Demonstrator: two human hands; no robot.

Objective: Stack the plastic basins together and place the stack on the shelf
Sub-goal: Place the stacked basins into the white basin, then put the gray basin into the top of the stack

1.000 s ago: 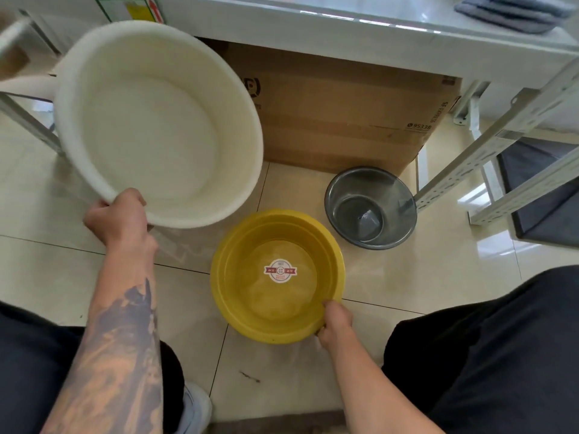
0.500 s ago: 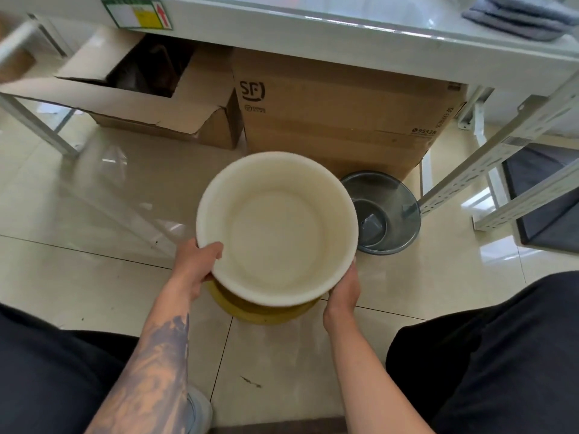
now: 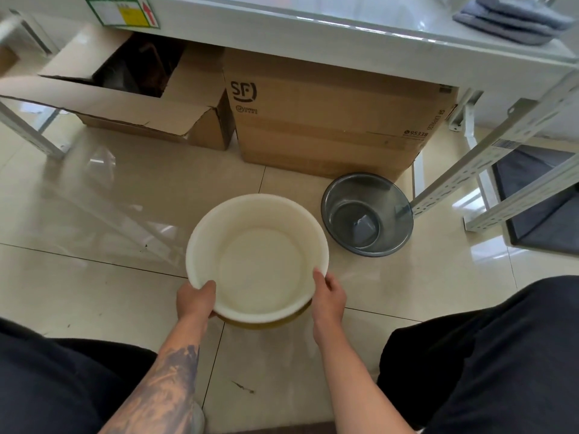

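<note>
A white plastic basin sits nested inside a yellow basin on the tiled floor; only a thin yellow strip shows under its near edge. My left hand grips the white basin's near-left rim, thumb over the edge. My right hand holds the near-right rim, fingers along the side. A dark grey translucent basin stands alone on the floor just to the right, apart from the stack. The white shelf runs across the top of the view.
Two cardboard boxes stand under the shelf: an open one at left, a closed one behind the basins. Metal shelf struts slant at right. Folded grey cloths lie on the shelf. My dark-trousered knees flank the basins.
My left hand swung the white basin from high on the left down into the yellow basin, which is now almost fully covered. My right hand moved from the yellow rim to the white rim.
</note>
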